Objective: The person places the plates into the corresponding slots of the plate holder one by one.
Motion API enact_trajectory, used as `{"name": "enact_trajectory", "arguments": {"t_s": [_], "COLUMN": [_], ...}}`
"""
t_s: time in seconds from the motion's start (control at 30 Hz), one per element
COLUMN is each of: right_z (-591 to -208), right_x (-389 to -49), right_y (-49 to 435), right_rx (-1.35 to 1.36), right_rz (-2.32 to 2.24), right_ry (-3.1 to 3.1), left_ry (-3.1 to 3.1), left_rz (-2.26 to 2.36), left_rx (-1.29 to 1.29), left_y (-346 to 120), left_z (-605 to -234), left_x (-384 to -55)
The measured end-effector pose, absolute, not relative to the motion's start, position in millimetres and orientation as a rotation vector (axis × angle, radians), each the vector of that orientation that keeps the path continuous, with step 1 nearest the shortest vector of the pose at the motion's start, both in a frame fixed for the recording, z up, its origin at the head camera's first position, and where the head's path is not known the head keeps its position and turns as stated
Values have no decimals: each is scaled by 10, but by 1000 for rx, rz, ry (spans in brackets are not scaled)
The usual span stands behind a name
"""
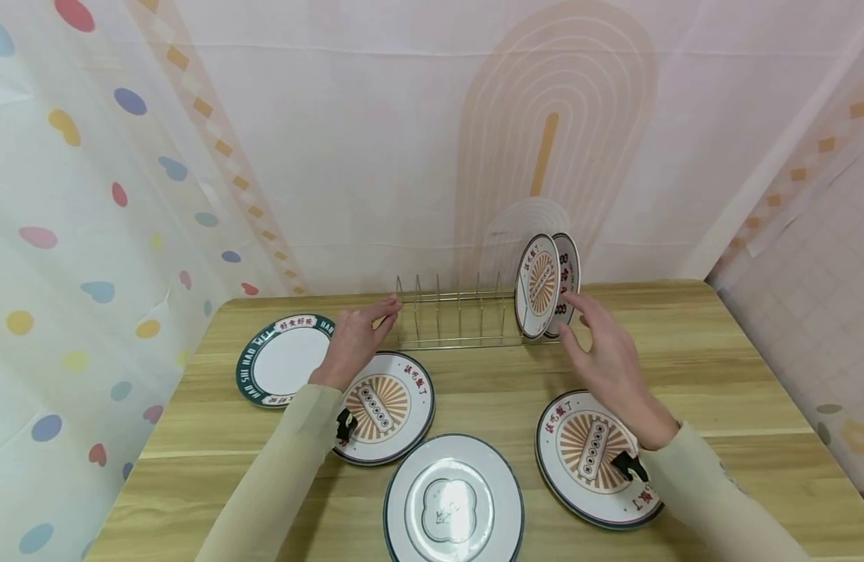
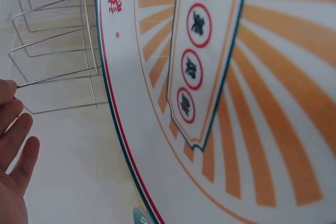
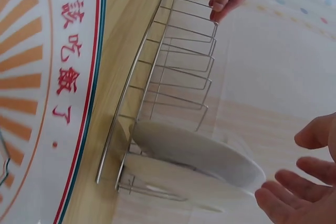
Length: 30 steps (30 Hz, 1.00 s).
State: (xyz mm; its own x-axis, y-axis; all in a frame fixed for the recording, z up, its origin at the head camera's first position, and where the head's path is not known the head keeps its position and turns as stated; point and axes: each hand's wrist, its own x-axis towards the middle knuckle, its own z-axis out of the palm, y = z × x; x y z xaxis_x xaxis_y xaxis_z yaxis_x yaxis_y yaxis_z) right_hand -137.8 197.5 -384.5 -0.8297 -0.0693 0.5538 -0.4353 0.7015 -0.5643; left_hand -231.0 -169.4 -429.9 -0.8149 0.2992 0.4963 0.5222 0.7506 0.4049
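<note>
A metal wire dish rack stands near the back of the table. With thumb and fingers my left hand pinches the top of its leftmost wire divider. Two plates stand upright in the rack's right end: one with an orange sunburst, and behind it a second white plate with dark lettering. My right hand is beside them, fingers spread and relaxed, fingertips close to the second plate's edge. In the right wrist view, a gap shows between that hand and the leaning plates.
Below my left arm lies a stack of sunburst plates, with a green-rimmed plate to its left. An upside-down plate lies at front centre. Another sunburst stack sits under my right wrist. A patterned cloth hangs behind the table.
</note>
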Motion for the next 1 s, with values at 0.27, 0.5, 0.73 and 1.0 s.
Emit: {"name": "enact_trajectory", "arguments": {"t_s": [0.27,0.5,0.73,1.0], "right_z": [-3797,-3812,-3839,-3899], "right_x": [-1254,-1164,-1077,-1051], "right_y": [2139,2274,2438,2675], "right_rx": [491,566,587,569], "right_rz": [943,900,873,952], "right_ry": [-2416,-2455,-2545,-2662], "left_ry": [-2536,-2532,-2553,-2572], "left_rz": [-726,-709,-717,-739], "left_rx": [-640,-654,-655,-640], "left_y": [-1696,-1701,-1707,-1716], "left_z": [-4290,-4291,-4275,-4267], "left_x": [-2305,-2309,-2307,-2311]}}
